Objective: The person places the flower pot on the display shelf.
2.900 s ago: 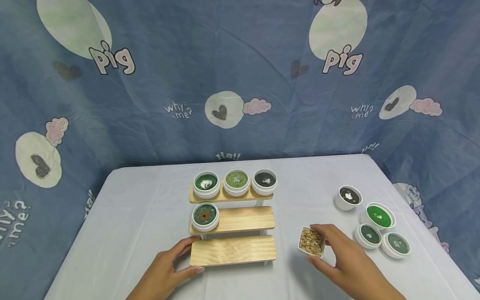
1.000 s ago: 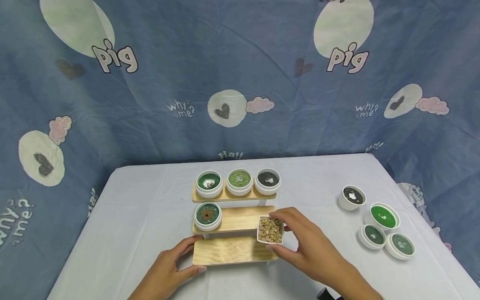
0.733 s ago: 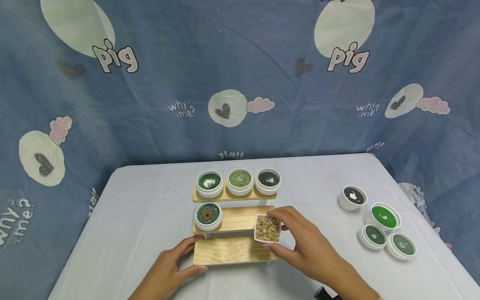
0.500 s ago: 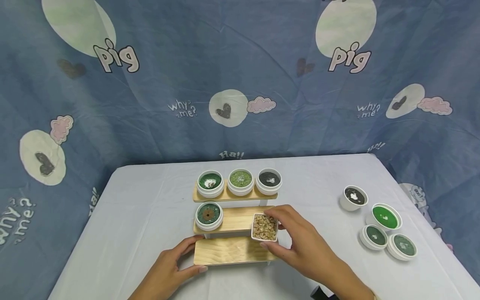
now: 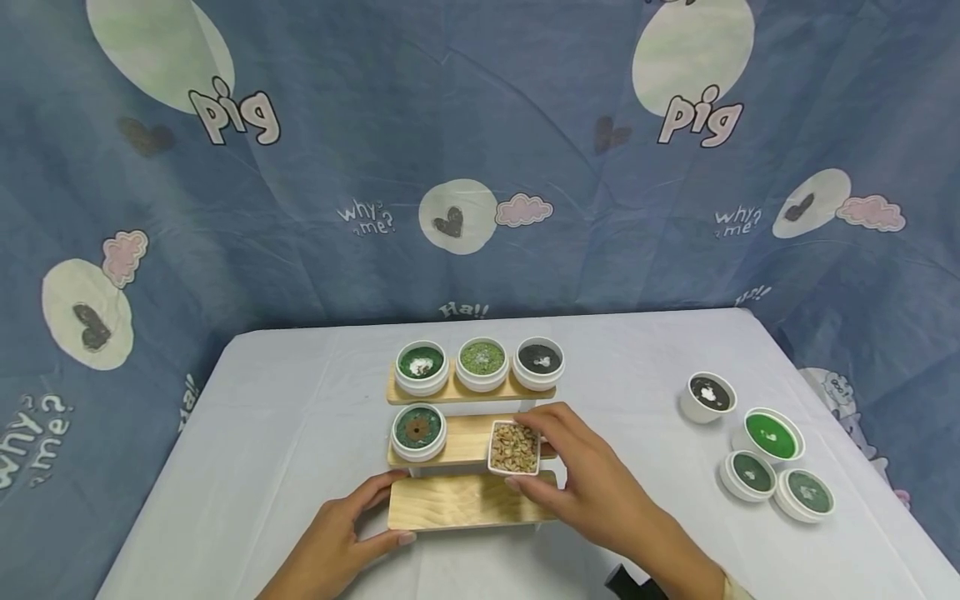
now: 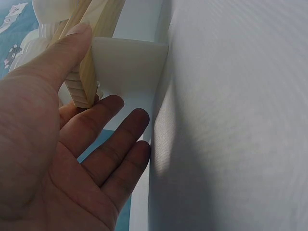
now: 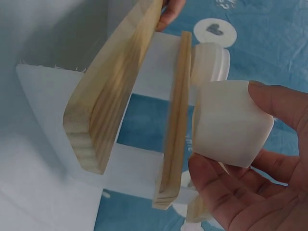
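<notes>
Currently we note the white cup [image 7: 231, 122], filled with crumbly brown bits [image 5: 513, 447], just below and right of centre in the head frame. Our right hand [image 5: 588, 492] pinches it from the right, thumb on the near side, fingers on the far side; the mouth faces up.

Key relation: the cup overlaps the front edge of the middle board [image 5: 465, 446], whose long axis runs left to right across the frame. The cup itself is squarish, with no clear long axis. To its left we see a short stretch of bare wood, then a bowl with a brown spot [image 5: 417, 455] at the board's left end. The right wrist view puts the cup's base close against that board; whether it touches, we cannot tell. Our right hand is clearly the nearer.

Our left hand [image 5: 337, 533], lower left of centre, grips the left end of the lowest board [image 5: 457, 502], thumb in front, index finger behind, other fingers extended. By our reading it steadies the stand, and any lateral adjustment falls to the right hand.

Elsewhere: three bowls [image 5: 482, 385] along the top board [image 5: 487, 398]; four small containers [image 5: 701, 411] well apart, right side of the bench [image 5: 300, 400].
</notes>
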The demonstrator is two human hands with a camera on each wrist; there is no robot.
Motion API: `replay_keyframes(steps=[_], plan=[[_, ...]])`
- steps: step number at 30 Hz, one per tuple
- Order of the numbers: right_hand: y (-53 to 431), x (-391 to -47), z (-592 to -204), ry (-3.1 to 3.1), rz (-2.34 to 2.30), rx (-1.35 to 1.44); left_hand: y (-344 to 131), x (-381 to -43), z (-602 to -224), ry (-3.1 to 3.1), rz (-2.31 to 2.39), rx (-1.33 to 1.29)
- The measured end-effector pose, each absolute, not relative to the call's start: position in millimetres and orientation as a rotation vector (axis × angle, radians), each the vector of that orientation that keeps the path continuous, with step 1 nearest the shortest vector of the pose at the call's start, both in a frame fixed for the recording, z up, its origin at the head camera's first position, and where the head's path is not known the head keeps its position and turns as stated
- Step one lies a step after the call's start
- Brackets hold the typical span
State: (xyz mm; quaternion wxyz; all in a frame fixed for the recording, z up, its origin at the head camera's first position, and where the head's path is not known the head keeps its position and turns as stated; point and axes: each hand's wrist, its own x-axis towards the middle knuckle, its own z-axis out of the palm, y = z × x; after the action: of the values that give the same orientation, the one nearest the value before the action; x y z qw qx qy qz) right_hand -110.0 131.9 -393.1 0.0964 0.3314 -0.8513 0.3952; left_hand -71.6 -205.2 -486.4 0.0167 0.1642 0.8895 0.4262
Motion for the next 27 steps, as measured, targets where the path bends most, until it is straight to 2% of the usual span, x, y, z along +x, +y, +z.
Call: replay_keyframes(steps=[14,27], plan=[[122,-116,-396,-2.525,1.275,1.004,-205,-73,-487,2.795,1.305,0.540],[114,-121,-397,-2.526,1.184,0.976,-205,-72,-487,2.799,1.302,0.538]])
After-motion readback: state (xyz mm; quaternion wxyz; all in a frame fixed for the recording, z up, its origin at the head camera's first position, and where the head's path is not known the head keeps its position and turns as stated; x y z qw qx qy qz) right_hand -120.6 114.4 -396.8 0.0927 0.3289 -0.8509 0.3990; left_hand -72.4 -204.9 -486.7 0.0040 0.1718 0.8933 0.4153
